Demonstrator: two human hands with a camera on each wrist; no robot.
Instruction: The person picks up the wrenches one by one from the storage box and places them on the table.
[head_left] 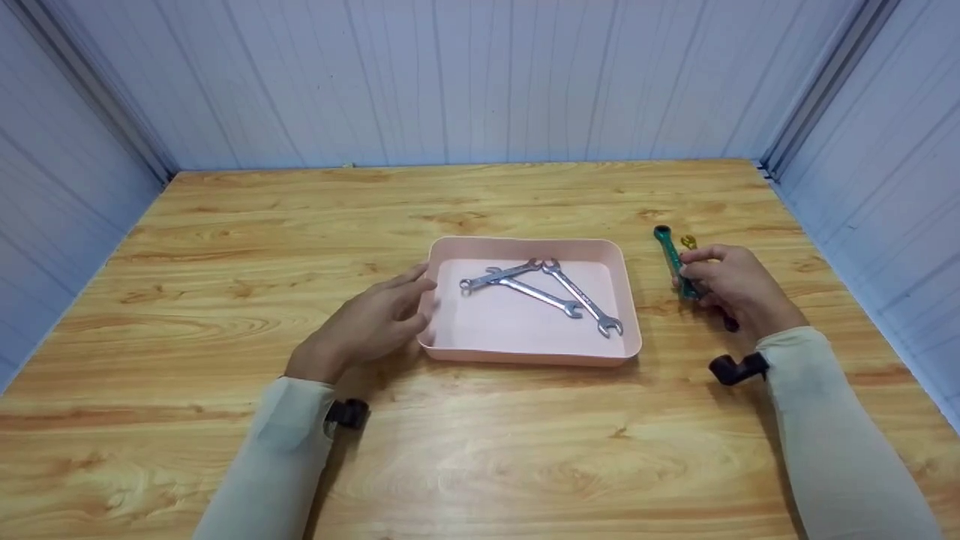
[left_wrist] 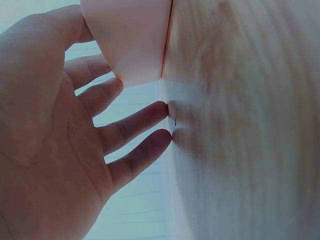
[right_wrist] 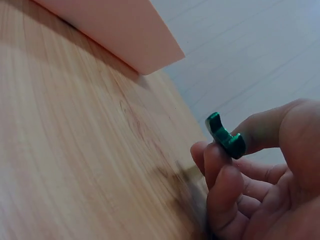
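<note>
At the left end of a pink tray (head_left: 525, 358), my left hand (head_left: 367, 322) rests with fingers spread and fairly straight, touching the rim. Two of its fingertips (left_wrist: 162, 112) touch the tabletop in the left wrist view. To the right of the tray, my right hand (head_left: 739, 289) pinches a green wrench (head_left: 670, 251) between thumb and fingers; its open-ended jaw shows in the right wrist view. Beneath that hand lie a yellow wrench (head_left: 688, 241) and a dark wrench (head_left: 730, 324), both partly hidden. Inside the tray are silver wrenches (head_left: 577, 292), two of them crossing.
A wood-grain table (head_left: 480, 450) lies under everything. White ribbed panels (head_left: 480, 82) stand behind it and at both sides. Each wrist carries a small black camera mount (head_left: 349, 412).
</note>
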